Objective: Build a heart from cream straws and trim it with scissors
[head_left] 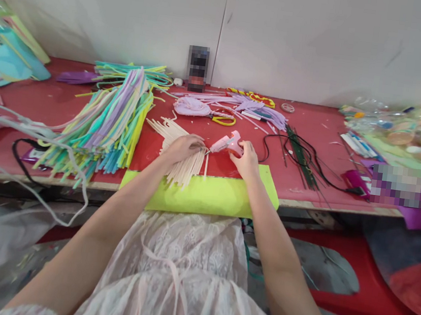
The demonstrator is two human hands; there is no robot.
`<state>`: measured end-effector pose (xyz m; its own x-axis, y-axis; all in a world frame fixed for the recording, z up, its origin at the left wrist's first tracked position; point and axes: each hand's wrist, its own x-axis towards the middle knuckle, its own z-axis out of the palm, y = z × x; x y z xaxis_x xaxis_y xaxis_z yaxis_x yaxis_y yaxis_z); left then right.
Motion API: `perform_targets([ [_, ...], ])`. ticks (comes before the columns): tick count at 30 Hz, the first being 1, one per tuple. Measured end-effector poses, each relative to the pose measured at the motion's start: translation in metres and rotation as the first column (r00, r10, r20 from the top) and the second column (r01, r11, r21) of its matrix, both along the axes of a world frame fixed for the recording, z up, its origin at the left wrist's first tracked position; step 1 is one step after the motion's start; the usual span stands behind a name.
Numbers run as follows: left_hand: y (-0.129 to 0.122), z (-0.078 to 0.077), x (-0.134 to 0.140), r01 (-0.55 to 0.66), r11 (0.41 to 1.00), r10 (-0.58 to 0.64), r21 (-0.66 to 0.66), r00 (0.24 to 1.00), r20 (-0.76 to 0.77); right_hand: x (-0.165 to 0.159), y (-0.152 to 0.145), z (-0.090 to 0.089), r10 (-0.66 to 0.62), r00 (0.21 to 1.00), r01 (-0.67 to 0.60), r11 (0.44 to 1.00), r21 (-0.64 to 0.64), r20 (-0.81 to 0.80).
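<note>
Pink glue gun (222,144), slender cream stems (186,172)

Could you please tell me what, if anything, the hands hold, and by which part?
Right hand: pink glue gun, by its handle. Left hand: at cream stems; hold unclear.

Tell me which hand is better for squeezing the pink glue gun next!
Probably the right hand: it holds the pink glue gun, while the left hand is over the cream strips.

Showing smooth plastic on the pink glue gun (220,144); looking matt and fuzzy on the cream stems (188,169); showing lacy cloth on the near dress (199,250).
</note>
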<state>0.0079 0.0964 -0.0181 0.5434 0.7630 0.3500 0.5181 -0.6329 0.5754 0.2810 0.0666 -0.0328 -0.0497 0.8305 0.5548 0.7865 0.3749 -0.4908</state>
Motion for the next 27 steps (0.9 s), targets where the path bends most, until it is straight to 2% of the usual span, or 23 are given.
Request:
perform_targets([
  [27,0.0005,-0.0004,-0.0001,0.0,1.0,0.0,-0.016,1.0,0.01,-0.0022,0.0051,-0.0005,-0.062,0.998,0.062,0.998,-0.01,-0.012],
])
